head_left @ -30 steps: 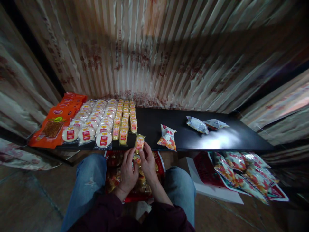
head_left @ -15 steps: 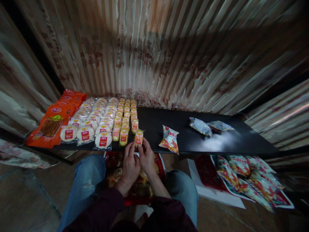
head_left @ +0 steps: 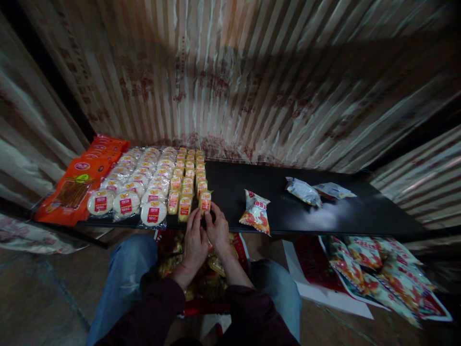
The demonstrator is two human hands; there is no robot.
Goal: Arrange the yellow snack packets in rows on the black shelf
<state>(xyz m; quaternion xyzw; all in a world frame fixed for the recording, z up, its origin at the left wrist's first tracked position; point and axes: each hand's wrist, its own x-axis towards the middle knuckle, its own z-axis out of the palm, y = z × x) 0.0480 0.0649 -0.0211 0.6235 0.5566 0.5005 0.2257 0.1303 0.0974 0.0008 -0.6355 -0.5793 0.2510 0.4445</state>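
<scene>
A small yellow snack packet (head_left: 205, 200) with a red-and-white label stands at the front of the rightmost row of matching packets (head_left: 188, 174). Its lower end sits between the fingertips of my left hand (head_left: 195, 244) and my right hand (head_left: 217, 231), both closed on it at the shelf's front edge. Left of these rows are clear-wrapped round white rice crackers (head_left: 153, 213) with red labels, laid in overlapping columns. Under my hands, between my knees, a red bag (head_left: 242, 245) holds more wrapped pieces, partly hidden by my forearms.
The black shelf (head_left: 230, 178) carries orange snack bags (head_left: 74, 185) at the far left, a white-and-orange snack bag (head_left: 256, 212) right of my hands, and two silvery bags (head_left: 304, 191) farther right. Below right, several similar bags (head_left: 363, 252) lie on a red package. A pleated curtain (head_left: 216, 72) hangs behind.
My hands and the small yellow packet have shifted slightly inward over the shelf, bringing it against the front of the rightmost row. The view has tilted a little.
</scene>
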